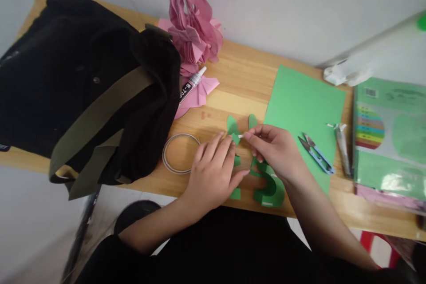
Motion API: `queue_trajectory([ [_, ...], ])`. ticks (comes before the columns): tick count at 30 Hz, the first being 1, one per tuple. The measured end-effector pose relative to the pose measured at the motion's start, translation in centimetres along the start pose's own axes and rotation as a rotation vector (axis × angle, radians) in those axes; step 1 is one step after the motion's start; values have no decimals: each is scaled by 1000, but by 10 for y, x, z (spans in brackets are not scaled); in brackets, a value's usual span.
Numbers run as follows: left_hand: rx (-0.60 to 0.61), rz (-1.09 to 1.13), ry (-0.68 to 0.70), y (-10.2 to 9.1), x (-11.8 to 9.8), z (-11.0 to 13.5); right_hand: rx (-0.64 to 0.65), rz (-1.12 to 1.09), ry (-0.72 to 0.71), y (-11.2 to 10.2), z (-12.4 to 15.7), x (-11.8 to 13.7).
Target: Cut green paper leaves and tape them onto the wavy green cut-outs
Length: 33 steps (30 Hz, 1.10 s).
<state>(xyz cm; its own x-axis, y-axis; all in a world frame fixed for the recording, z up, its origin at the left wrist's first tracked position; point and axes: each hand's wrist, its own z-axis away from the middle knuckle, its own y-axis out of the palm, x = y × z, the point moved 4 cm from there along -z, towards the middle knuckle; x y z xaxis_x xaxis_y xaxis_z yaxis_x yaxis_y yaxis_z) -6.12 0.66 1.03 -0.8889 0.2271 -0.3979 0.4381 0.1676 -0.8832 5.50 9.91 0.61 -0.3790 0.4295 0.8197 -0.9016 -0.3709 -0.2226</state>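
My left hand [213,173] lies flat, fingers stretched out, over a cut green paper piece [236,137] and presses it on the table. Thumb and fingertips of my right hand [271,146] are closed in a pinch on a small white strip [241,136], whose near end meets that paper piece. Beneath and beside the hands are more green cut-outs, among them a curved one [278,193] with a white strip along its edge. Parts of these pieces are hidden by the fingers. Left of my left hand is a pale ring-shaped coil [165,159].
A black bag [83,62] with olive straps fills the left side. Folded pink paper [191,22] and a B-700 glue tube [193,84] stand behind. To the right are a green sheet [299,97], blue snips [317,153], a whitish tube [342,148] and a paper pack [389,142].
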Motion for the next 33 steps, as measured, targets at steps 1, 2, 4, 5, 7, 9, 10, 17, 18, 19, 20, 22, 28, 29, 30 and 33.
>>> queue_trajectory([
  [1, -1, -9, 7, 1, 0, 0, 3, 5, 7, 1, -1, -2],
  [2, -3, -17, 13, 2, 0, 1, 5, 11, 10, 2, -2, -4],
  [4, -7, -28, 22, 3, 1, 1, 2, 30, 11, 4, -4, -7],
  [5, -8, -32, 24, 4, 1, 1, 1, 42, 10, 4, -5, -8],
  [7, -10, -38, 27, 6, 1, 2, -1, 56, 10, 5, -6, -10],
  [9, -16, -46, 29, 7, 0, 2, -3, 57, 15, 6, -7, -12],
  [10, -20, -50, 31, 7, 0, 2, -3, 57, 19, 6, -8, -13],
  [17, -33, -68, 39, 9, 0, 2, -42, 81, 1, 8, -8, -16],
  [18, -36, -75, 41, 9, 0, 2, -55, 90, -1, 8, -8, -16],
  [19, -38, -81, 44, 9, 0, 2, -68, 99, -5, 8, -7, -17],
  [20, -39, -85, 47, 8, -1, 1, -82, 106, -13, 9, -7, -17],
  [22, -41, -89, 52, 8, -1, 1, -98, 114, -42, 9, -6, -17],
  [28, -46, -84, 68, 8, -2, 1, -116, 158, -95, 12, -4, -16],
  [29, -45, -84, 68, 8, -2, 1, -115, 156, -95, 12, -4, -16],
  [30, -44, -84, 66, 8, -2, 1, -111, 149, -94, 12, -4, -15],
  [33, -38, -89, 58, 8, -2, 1, -92, 122, -88, 12, -5, -15],
])
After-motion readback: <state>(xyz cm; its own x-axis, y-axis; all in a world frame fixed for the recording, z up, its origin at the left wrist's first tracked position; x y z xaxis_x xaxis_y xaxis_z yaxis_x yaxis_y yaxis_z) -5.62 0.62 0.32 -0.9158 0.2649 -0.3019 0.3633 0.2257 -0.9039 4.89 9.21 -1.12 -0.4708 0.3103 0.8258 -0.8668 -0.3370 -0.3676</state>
